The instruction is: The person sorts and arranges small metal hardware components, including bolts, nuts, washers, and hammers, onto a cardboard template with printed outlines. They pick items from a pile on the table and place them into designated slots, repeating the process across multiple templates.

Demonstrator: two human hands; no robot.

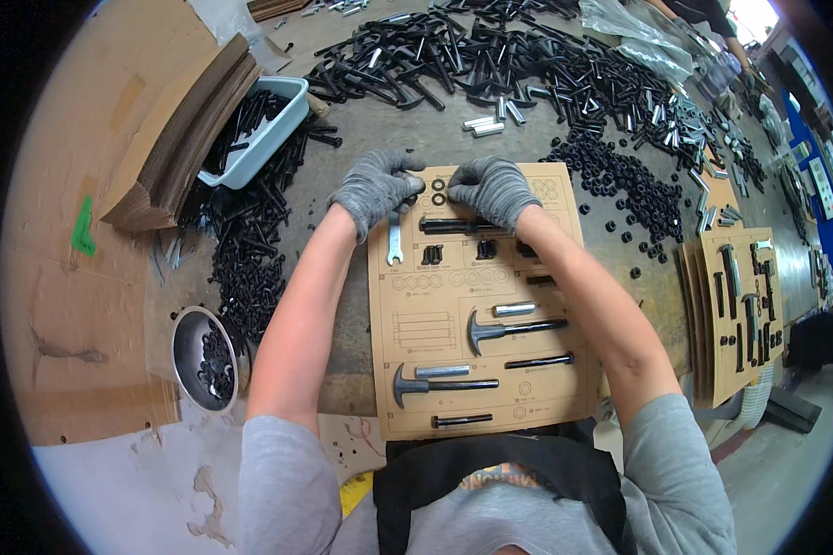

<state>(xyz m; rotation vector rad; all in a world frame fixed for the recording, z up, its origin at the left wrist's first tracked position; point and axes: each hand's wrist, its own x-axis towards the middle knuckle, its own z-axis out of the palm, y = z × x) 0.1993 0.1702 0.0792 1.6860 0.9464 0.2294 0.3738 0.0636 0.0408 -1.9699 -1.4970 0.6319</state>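
Both hands wear grey gloves and meet over the top of a printed cardboard sheet (385, 310). At its upper left, my left hand (378, 190) is closed, with small dark pieces at its fingertips, too hidden to name. My right hand (493, 190) has its fingers bent together at the top middle; what they hold, if anything, is hidden. Between the hands lie two black washers (438, 200). Below my left hand sits an open-ended wrench (394, 242). A thick black bolt (446, 226) runs under my right hand. Lower down are pick-shaped black pieces (491, 330), silver tubes (442, 372) and long bolts (463, 420).
Black metal parts (435, 55) heap across the back, with black nuts (620, 176) at right. On the left are a light-blue bin (282, 134), stacked cardboard (171, 153), loose bolts (250, 268) and a metal bowl (183, 365). Filled cardboard sheets (727, 370) stand at right; another person's arm (736, 51) shows behind.
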